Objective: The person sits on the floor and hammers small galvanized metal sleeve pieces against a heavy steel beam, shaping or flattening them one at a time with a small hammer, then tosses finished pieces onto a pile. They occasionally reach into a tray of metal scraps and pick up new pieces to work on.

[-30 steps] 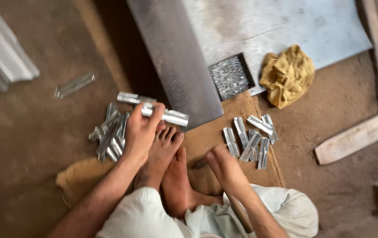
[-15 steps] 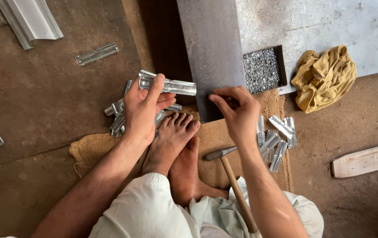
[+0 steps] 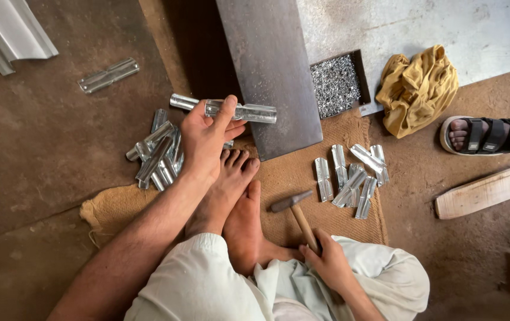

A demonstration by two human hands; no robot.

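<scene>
Your left hand (image 3: 207,139) is clamped on a shiny metal hinge (image 3: 224,109), a long, ribbed strip of bright stamped sheet. The thumb presses on top near its middle and the other fingers wrap underneath, so the piece lies level, its right end over the near edge of the steel slab (image 3: 270,71). That slab is dull grey, flat and smooth, and runs away from you over a coarse burlap mat (image 3: 290,172).

Your right hand (image 3: 329,264) is closed round the wooden handle of a hammer (image 3: 295,211), fingers curled tight at the handle's lower end. Its dark iron head lies on the mat just beside your bare feet (image 3: 237,202), well apart from the hinge.

Left of your left hand sits a loose pile of hinges (image 3: 157,154), glossy and overlapping. A second group (image 3: 350,175) lies on the mat to the right, some side by side, some crossed. Beyond it a shallow dark tray (image 3: 362,74) holds a mass of tiny glittering metal bits. A crumpled mustard cloth (image 3: 416,89) lies next to the tray. One single hinge (image 3: 109,74) rests alone on the packed earth floor, and a pale wooden plank (image 3: 487,190) lies at the right, near another person's sandalled foot (image 3: 484,135).
</scene>
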